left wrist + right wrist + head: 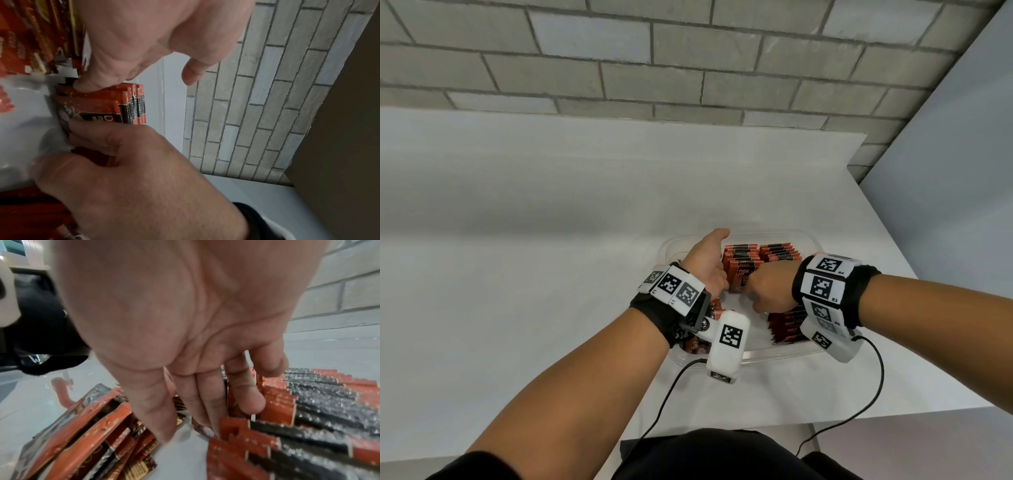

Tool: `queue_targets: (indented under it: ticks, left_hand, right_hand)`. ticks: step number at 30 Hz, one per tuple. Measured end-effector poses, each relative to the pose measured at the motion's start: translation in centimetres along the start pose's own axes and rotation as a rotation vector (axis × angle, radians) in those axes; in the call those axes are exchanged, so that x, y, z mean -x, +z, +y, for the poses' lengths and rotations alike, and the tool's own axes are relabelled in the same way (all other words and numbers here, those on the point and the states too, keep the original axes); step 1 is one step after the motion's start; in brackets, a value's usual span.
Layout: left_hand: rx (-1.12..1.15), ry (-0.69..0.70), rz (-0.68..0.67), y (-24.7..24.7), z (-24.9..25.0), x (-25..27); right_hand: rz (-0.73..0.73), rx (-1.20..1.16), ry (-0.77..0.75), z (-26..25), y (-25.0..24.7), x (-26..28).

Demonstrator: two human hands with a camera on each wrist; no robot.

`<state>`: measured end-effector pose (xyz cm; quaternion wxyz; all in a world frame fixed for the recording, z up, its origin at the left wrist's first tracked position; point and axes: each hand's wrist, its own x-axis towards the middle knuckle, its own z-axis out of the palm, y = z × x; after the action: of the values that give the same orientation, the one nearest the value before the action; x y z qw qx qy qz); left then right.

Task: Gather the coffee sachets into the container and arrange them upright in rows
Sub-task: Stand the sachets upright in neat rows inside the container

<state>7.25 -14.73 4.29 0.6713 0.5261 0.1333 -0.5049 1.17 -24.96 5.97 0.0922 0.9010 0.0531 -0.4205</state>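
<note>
Inside the clear plastic container [808, 240], the red-and-black coffee sachets [779, 251] stand on edge in packed rows along the far side, with another row [789, 327] nearer the person on the right. A looser pile of sachets [86, 431] lies tilted and overlapping at the container's left end, partly hidden under the left wrist in the head view.

The left hand [709, 263] reaches into the container from the left. Its fingers [88, 84] press down on the top edge of the nearest upright row [107, 104], while the thumb points away and touches nothing; the grip is spread rather than closed around anything.

The right hand [770, 286] comes in from the right, knuckles up. From the left wrist camera its fingers [98, 138] curl against the front sachet of that same row. From its own wrist camera the fingertips [251, 402] dip between sachets, but whether they pinch one cannot be told.

The container sits on a white worktop [517, 240], near its right edge. A grey brick wall [688, 51] runs behind it. Both wrists carry black straps with white marker blocks and cabled cameras.
</note>
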Motion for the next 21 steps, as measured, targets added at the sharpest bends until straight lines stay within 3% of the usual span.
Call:
queue_targets:
  ticks: [21]
  left_hand:
    - [0.028, -0.025, -0.002, 0.3, -0.4, 1.0]
  right_hand:
    - [0.115, -0.105, -0.012, 0.1, 0.1, 0.8]
